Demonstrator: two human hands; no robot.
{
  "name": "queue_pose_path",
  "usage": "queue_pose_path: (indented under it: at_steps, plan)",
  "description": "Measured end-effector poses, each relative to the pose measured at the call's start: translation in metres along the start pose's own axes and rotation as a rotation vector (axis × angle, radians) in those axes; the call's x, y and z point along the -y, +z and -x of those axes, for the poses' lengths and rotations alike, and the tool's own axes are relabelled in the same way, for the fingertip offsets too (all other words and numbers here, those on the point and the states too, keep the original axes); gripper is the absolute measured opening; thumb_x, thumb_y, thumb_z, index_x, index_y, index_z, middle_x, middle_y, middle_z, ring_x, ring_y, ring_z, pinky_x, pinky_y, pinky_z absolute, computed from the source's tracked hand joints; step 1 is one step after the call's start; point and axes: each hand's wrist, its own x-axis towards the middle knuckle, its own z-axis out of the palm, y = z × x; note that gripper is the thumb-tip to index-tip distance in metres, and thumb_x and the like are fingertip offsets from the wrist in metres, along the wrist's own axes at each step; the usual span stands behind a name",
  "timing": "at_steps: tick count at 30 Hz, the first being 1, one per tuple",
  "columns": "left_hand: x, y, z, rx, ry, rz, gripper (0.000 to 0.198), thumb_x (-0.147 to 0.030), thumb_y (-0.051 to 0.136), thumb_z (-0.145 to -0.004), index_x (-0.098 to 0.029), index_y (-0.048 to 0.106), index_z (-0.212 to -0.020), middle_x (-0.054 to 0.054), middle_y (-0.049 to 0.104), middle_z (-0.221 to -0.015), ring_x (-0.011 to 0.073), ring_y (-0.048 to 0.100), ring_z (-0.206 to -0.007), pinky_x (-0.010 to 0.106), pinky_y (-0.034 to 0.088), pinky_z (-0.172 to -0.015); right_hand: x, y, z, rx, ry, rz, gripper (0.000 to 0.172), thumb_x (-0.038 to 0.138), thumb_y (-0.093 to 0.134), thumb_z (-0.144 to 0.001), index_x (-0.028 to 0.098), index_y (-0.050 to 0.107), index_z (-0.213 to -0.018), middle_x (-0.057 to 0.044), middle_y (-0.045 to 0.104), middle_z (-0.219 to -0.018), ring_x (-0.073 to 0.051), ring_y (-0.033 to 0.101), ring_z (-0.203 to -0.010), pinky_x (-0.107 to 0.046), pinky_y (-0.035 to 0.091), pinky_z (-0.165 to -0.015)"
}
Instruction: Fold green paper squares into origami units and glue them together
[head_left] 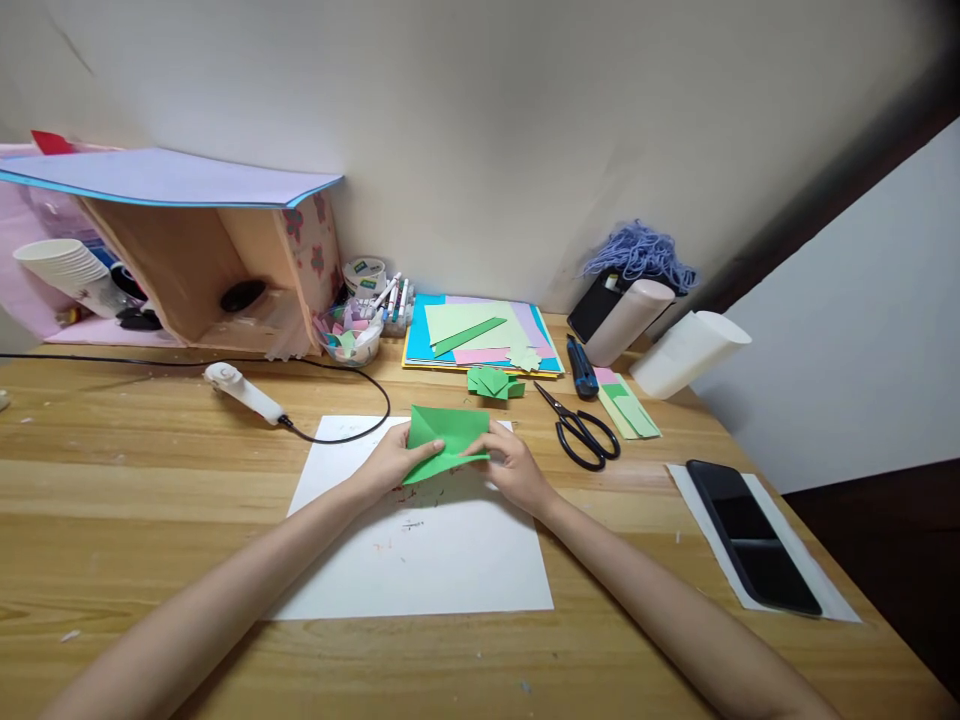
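Note:
A green sheet of paper (448, 432) with crease lines is held between both hands, just above a white paper sheet (465, 570). My left hand (396, 460) grips its left edge, thumb on the front face. At the right edge, my right hand (514, 465) pinches the paper near its lower corner, which bends up a little. The fingers behind the sheet are hidden. Just beyond it lies a folded green paper piece (493, 383). Black-handled scissors (581, 430) rest to the right of my right hand, blades pointing away.
Behind are stacked coloured papers (480, 330), a blue utility knife (582, 366) and paper strips (630, 405). A phone (750, 535) lies at right. A white corded device (244, 393) is at left, before a cardboard box (202, 260). Scraps fill a clear bowl (352, 342).

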Motion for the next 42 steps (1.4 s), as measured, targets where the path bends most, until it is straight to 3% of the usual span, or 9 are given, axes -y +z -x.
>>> queue_pose_path:
  at_steps: [5, 9, 11, 14, 19, 27, 34, 42]
  plan:
    - [0.0, 0.001, -0.002, 0.167, -0.045, 0.177, 0.041, -0.048, 0.06, -0.072, -0.016, 0.066, -0.097, 0.011, 0.068, -0.095, 0.0238, 0.063, -0.087, 0.035, 0.05, -0.074, -0.004, 0.0, -0.002, -0.075, 0.127, -0.126, 0.017, 0.033, 0.055, -0.081, 0.019, 0.064, -0.08, -0.004, 0.06, -0.083, -0.017, 0.054, -0.08, -0.028, 0.043, -0.072]
    - [-0.009, 0.003, 0.004, 0.191, 0.009, 0.221, 0.047, -0.056, 0.044, -0.08, -0.018, 0.067, -0.095, 0.012, 0.068, -0.093, 0.0234, 0.062, -0.089, 0.035, 0.051, -0.073, -0.01, 0.002, -0.002, -0.125, 0.218, -0.214, 0.021, 0.038, 0.057, -0.079, 0.018, 0.06, -0.073, -0.002, 0.058, -0.074, -0.016, 0.054, -0.071, -0.026, 0.042, -0.064]
    - [-0.01, 0.004, 0.006, 0.171, 0.056, 0.158, 0.044, -0.054, 0.054, -0.075, -0.019, 0.066, -0.099, 0.011, 0.067, -0.098, 0.0239, 0.062, -0.09, 0.035, 0.05, -0.074, -0.012, 0.002, -0.002, -0.138, 0.222, -0.226, 0.021, 0.038, 0.057, -0.079, 0.018, 0.061, -0.074, -0.002, 0.059, -0.076, -0.016, 0.054, -0.073, -0.026, 0.043, -0.066]
    - [-0.006, 0.007, 0.006, 0.047, 0.069, 0.032, 0.046, -0.042, 0.071, -0.062, -0.016, 0.064, -0.099, 0.011, 0.067, -0.097, 0.0246, 0.062, -0.086, 0.035, 0.051, -0.072, -0.01, 0.002, -0.001, -0.115, 0.219, -0.212, 0.021, 0.038, 0.057, -0.079, 0.018, 0.063, -0.079, -0.003, 0.061, -0.08, -0.016, 0.054, -0.074, -0.027, 0.042, -0.066]
    - [0.003, 0.013, 0.004, -0.085, -0.014, 0.041, 0.046, -0.04, 0.072, -0.061, -0.01, 0.06, -0.093, 0.009, 0.067, -0.082, 0.0182, 0.062, -0.066, 0.031, 0.051, -0.061, -0.008, 0.003, -0.001, -0.099, 0.218, -0.198, 0.023, 0.039, 0.058, -0.078, 0.017, 0.064, -0.08, -0.004, 0.062, -0.08, -0.016, 0.055, -0.073, -0.026, 0.042, -0.065]
    - [0.008, 0.014, 0.002, -0.03, -0.009, 0.047, 0.04, -0.041, 0.069, -0.064, -0.011, 0.06, -0.089, 0.005, 0.066, -0.078, 0.0131, 0.059, -0.06, 0.027, 0.052, -0.059, -0.013, 0.004, -0.003, -0.291, 0.29, -0.364, 0.027, 0.036, 0.071, -0.064, 0.017, 0.054, -0.072, 0.001, 0.056, -0.069, -0.012, 0.053, -0.065, -0.023, 0.043, -0.06]
    - [0.009, 0.014, 0.002, -0.019, -0.003, 0.032, 0.037, -0.042, 0.066, -0.067, -0.011, 0.06, -0.086, 0.006, 0.065, -0.079, 0.0145, 0.06, -0.065, 0.028, 0.053, -0.061, -0.01, 0.002, -0.005, -0.297, 0.342, -0.431, 0.046, 0.032, 0.075, -0.06, 0.018, 0.055, -0.099, 0.005, 0.057, -0.06, -0.011, 0.054, -0.056, -0.022, 0.043, -0.056]
    - [0.008, 0.014, 0.002, -0.027, -0.021, 0.037, 0.04, -0.042, 0.067, -0.065, -0.011, 0.058, -0.089, 0.005, 0.065, -0.08, 0.0172, 0.062, -0.067, 0.032, 0.053, -0.064, -0.011, 0.002, -0.006, -0.336, 0.4, -0.414, 0.031, 0.034, 0.077, -0.054, 0.015, 0.061, -0.073, -0.002, 0.065, -0.068, -0.014, 0.059, -0.061, -0.025, 0.046, -0.06]
